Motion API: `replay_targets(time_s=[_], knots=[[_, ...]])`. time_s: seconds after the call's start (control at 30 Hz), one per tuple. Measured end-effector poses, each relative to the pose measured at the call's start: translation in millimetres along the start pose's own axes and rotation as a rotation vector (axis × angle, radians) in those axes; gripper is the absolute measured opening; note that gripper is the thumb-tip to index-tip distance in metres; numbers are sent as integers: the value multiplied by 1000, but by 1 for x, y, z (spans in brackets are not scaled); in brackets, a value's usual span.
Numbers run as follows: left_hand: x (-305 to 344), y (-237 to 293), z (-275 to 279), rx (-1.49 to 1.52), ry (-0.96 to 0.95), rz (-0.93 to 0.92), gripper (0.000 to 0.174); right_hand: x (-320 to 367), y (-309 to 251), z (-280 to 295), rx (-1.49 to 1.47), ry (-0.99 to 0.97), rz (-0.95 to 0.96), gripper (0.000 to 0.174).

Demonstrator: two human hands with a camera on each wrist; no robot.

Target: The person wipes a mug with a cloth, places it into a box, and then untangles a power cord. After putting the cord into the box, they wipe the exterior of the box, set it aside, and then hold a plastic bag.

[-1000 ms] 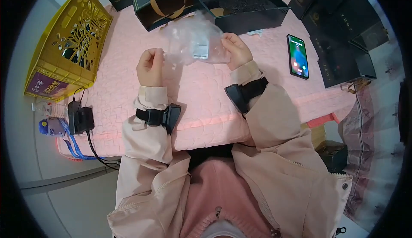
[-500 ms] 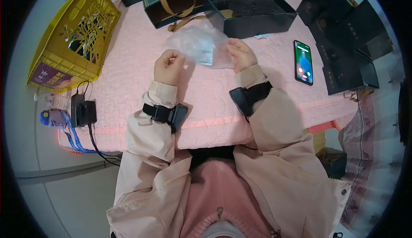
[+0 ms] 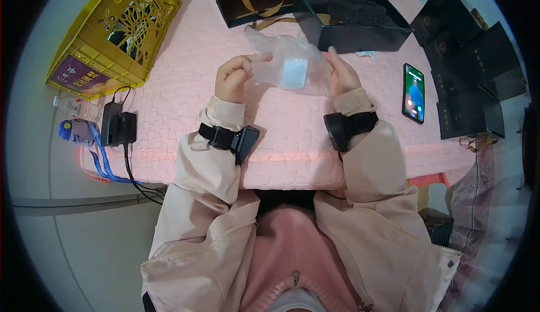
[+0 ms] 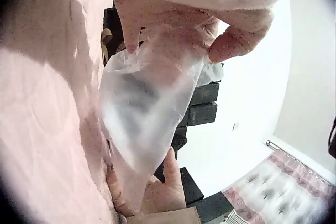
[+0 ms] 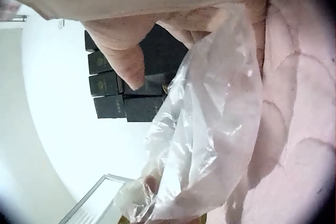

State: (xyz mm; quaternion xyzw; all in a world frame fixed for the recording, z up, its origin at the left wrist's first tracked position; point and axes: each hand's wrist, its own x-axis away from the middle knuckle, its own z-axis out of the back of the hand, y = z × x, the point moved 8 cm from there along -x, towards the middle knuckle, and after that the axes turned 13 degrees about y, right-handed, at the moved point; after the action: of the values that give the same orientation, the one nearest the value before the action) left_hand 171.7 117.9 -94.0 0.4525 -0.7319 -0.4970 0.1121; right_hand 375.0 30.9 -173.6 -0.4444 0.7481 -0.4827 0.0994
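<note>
A clear, crinkled plastic bag (image 3: 318, 77) with a pale label (image 3: 294, 73) is held up over the pink quilted surface between both hands. My left hand (image 3: 233, 78) grips the bag's left end; in the left wrist view, some fingers show through the clear plastic (image 4: 142, 108) and the thumb is at its edge. On the other side, my right hand (image 3: 344, 76) has its fingers partly hidden behind the bag. Its thumb stands straight and apart from the plastic in the right wrist view, where the bag (image 5: 210, 124) hangs beside the fingers.
Beyond the bag stand an open dark box (image 3: 360, 42) and a dark case with brown ribbon handles (image 3: 267, 8). A phone (image 3: 414, 93) lies right, beside stacked dark boxes (image 3: 464, 87). Left are a yellow crate (image 3: 121, 36), a black device (image 3: 118, 126) with cables and bottles (image 3: 76, 131).
The left hand has moved right onto the bag's left end. The right hand has shifted from pinching the bag's edge to a straighter thumb. The bag has turned, and its label shows more fully.
</note>
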Motion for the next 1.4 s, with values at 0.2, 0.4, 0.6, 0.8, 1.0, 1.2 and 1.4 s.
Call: replay_targets(time_s=[0.2,0.4,0.6,0.8,1.0,1.2,1.4], knots=[[1,-2,-2,-153,-34,46,6,22,-14,-6,277,83,165,16],[-2,4,6,-190,-91,26,2,17,-26,7,31,95,214,13],[-1,-3,12,-402,-171,199,1,24,-21,-2,162,177,124,13],[9,-3,0,-104,-41,275,7,51,-76,8,1035,433,769,24],[9,-6,2,-81,34,330,10,99,-128,58,1668,872,378,45],[7,-4,2,-157,-34,281,11,86,-126,86,1651,926,254,48],[8,1,-4,-143,-22,247,10,60,-131,93,1663,857,366,46]])
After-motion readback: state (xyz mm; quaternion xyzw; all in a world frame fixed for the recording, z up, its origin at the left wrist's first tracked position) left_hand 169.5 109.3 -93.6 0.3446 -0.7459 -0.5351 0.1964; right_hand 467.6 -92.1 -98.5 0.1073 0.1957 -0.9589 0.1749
